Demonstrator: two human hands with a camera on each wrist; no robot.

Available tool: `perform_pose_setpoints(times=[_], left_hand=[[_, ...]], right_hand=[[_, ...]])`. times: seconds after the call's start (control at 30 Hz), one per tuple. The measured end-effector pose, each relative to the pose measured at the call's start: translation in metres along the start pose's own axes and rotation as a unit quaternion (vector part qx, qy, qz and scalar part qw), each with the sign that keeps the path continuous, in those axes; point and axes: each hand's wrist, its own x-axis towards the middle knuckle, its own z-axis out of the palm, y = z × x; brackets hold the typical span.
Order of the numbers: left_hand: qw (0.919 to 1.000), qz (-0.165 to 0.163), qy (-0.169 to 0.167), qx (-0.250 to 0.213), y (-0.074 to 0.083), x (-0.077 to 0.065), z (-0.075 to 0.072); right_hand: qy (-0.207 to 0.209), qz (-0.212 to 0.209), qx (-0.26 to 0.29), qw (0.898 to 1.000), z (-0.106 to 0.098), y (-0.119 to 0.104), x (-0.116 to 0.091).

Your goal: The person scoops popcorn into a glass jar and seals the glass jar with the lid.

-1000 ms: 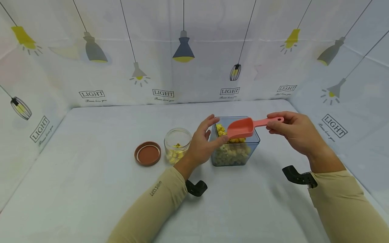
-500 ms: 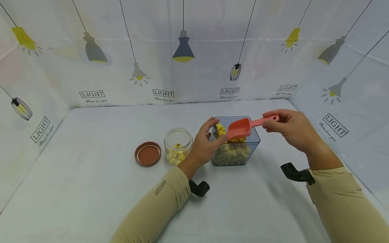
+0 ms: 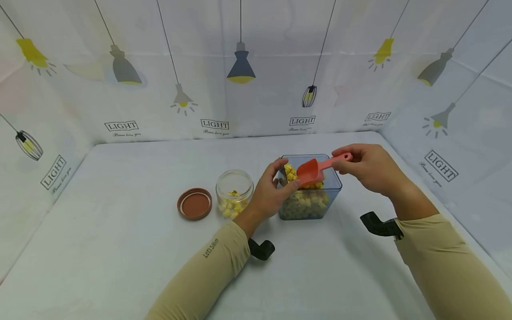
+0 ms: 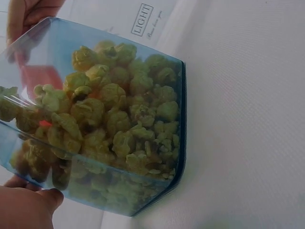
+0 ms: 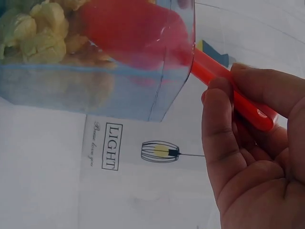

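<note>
A bluish clear plastic container [image 3: 326, 200], part filled with yellow popcorn [image 4: 114, 109], stands on the table in front of me. My left hand [image 3: 266, 195] holds it at its left side, thumb at the near rim and fingers toward the far corner. My right hand [image 3: 370, 166] pinches the handle of a pink-red scoop [image 3: 310, 172] from the right. The scoop's bowl is down inside the container mouth, over the popcorn. Through the wall in the right wrist view, the red bowl shows beside popcorn pieces, with the handle [image 5: 224, 78] coming out past the rim.
Left of the container stands an open glass jar [image 3: 234, 180] with some popcorn in the bottom, partly behind my left forearm. A brown round lid [image 3: 194, 204] lies left of the jar on the white table [image 3: 120, 231]. A lamp-print cloth [image 3: 264, 98] hangs behind.
My right hand has moved left and brought the scoop further into the container, its bowl lower and closer to the popcorn. My left hand has hardly moved from the container's left side.
</note>
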Motion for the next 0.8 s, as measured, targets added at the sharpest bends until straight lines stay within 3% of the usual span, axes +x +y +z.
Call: perform_pose_setpoints(times=[0.47,0.8], left_hand=[[0.9999,-0.002,-0.004,0.011,-0.0005,-0.0005,0.0],[0.9997,-0.01,0.0,0.021,-0.0006,-0.001,-0.0005]], right_hand=[[-0.032,-0.036,-0.029,0.998,0.005,-0.0089,0.0018],[-0.051,-0.031,-0.036,0.998,-0.0008,-0.0105,0.0005]])
